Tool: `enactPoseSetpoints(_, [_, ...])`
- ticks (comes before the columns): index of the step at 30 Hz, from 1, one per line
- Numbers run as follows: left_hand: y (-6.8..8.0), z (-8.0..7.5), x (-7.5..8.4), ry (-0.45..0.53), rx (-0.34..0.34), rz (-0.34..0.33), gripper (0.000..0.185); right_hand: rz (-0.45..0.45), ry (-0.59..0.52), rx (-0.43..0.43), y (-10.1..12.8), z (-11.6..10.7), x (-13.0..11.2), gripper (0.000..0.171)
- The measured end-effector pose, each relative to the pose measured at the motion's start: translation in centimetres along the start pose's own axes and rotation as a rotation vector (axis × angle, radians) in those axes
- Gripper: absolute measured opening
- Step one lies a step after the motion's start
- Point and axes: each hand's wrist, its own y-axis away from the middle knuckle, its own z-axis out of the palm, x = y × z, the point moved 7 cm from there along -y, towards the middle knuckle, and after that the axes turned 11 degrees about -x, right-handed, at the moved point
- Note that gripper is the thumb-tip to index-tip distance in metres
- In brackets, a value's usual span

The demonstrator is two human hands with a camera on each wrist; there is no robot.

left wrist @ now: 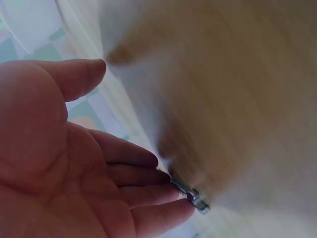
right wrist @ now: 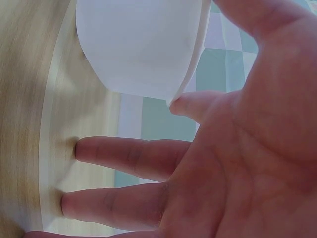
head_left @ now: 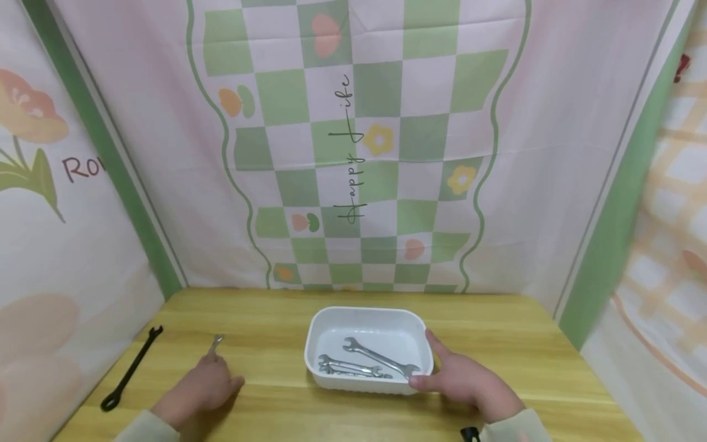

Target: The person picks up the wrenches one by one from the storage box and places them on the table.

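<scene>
A white plastic tray stands at the middle of the wooden table and holds a few silver wrenches. My right hand rests against the tray's right near corner, thumb on the front wall and forefinger along the side. In the right wrist view the tray lies between thumb and forefinger while the other fingers lie straight on the table. My left hand lies flat to the tray's left, fingertips on a small silver wrench. Its end shows past the fingers.
A long black wrench lies at an angle near the table's left edge. Patterned cloth walls close in the table at the back and both sides. Bare wood stretches right of the tray.
</scene>
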Motion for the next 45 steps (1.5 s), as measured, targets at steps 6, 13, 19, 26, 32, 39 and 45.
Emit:
enactPoseSetpoints(6, [-0.4, 0.2, -2.0, 0.04, -0.018, -0.049, 0.093, -0.002, 0.009, 0.001, 0.0, 0.0, -0.1, 0.121])
enactPoseSetpoints(13, [-0.4, 0.2, -4.3, 0.143, -0.044, -0.092, 0.107, -0.002, -0.001, -0.003, -0.1, 0.0, 0.0, 0.121])
enactPoseSetpoints(19, [-0.4, -0.3, -5.3, 0.184, -0.075, -0.09, 0.1, 0.003, 0.005, -0.004, -0.2, -0.2, 0.1, 0.121])
enactPoseSetpoints(26, [-0.2, -0.5, -7.0, 0.22, -0.085, -0.122, 0.106, 0.002, 0.004, -0.002, -0.2, -0.3, 0.0, 0.121])
enactPoseSetpoints(32, [0.0, -0.8, -8.4, 0.231, -0.086, -0.133, 0.102, 0.0, 0.005, 0.001, 0.0, -0.3, -0.2, 0.12])
enactPoseSetpoints(39, [-0.2, -1.0, -9.6, 0.19, -0.04, -0.094, 0.094, -0.005, 0.004, 0.002, 0.1, -0.2, -0.3, 0.12])
enactPoseSetpoints(45, [0.0, -1.1, -10.2, 0.134, -0.049, -0.054, 0.088, -0.001, 0.001, 0.007, 0.0, -0.2, -0.2, 0.121])
